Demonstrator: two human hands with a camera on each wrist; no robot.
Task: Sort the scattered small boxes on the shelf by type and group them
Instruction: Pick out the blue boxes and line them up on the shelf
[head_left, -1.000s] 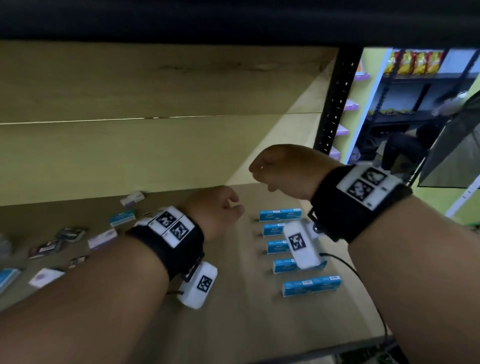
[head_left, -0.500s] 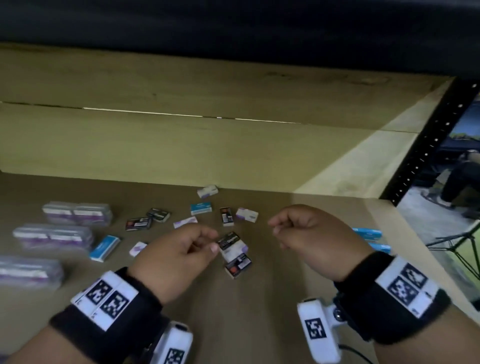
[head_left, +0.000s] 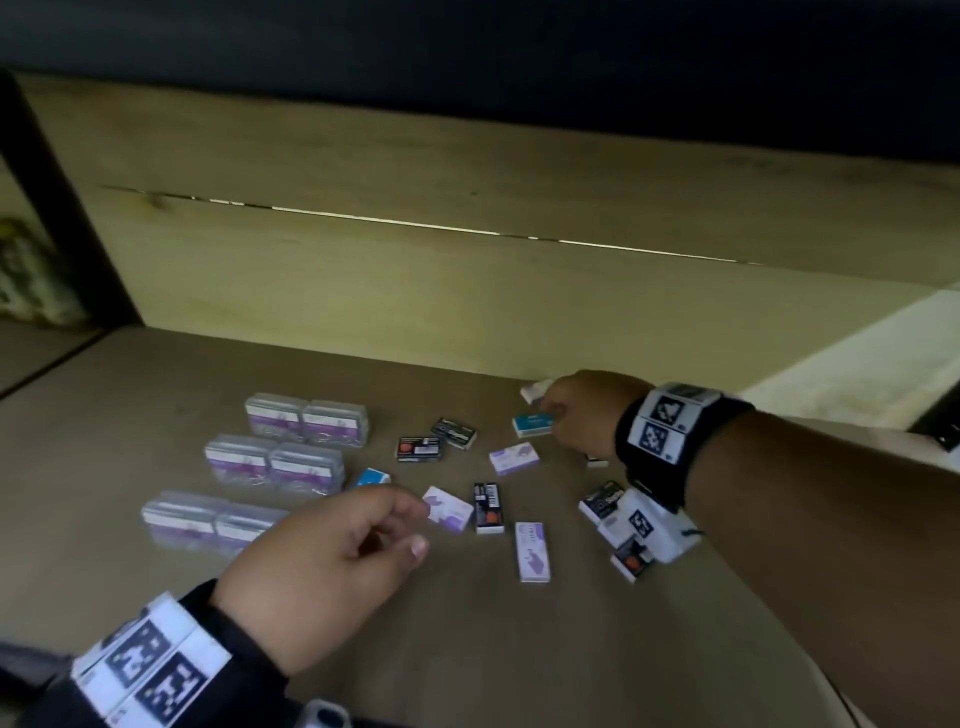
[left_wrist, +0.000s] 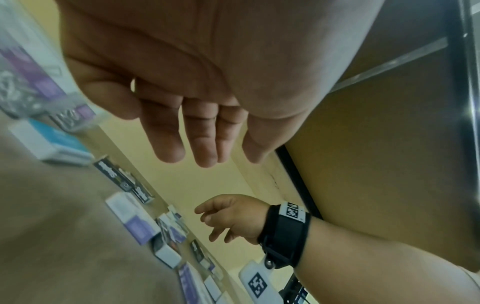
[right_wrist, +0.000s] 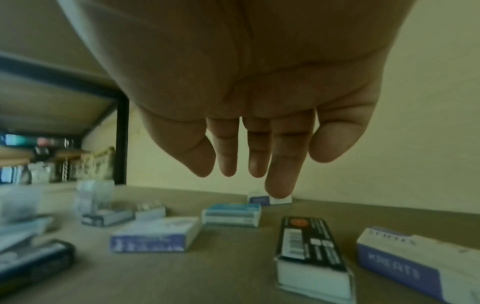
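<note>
Small boxes lie scattered on the brown shelf (head_left: 467, 649): black ones (head_left: 418, 449), purple-white ones (head_left: 513, 458) and a blue one (head_left: 532, 423). My right hand (head_left: 556, 415) reaches to the back, over the blue box (right_wrist: 231, 214) and a white box (right_wrist: 270, 199). In the right wrist view its fingers (right_wrist: 280, 174) hang straight and hold nothing. My left hand (head_left: 405, 525) hovers with loosely bent fingers beside a purple-white box (head_left: 448, 508). The left wrist view shows the left hand (left_wrist: 205, 152) with straight fingers and nothing in it.
Clear plastic cases with purple labels (head_left: 272, 462) stand in paired rows at the left. Another blue box (head_left: 374, 475) lies just beyond my left hand. The wooden back wall (head_left: 467, 291) closes the shelf, and a black upright (head_left: 62, 208) stands at the far left.
The view swung left, away from the row of blue boxes. My right hand reached back toward the blue and white boxes. My left hand moved up beside a purple-white box.
</note>
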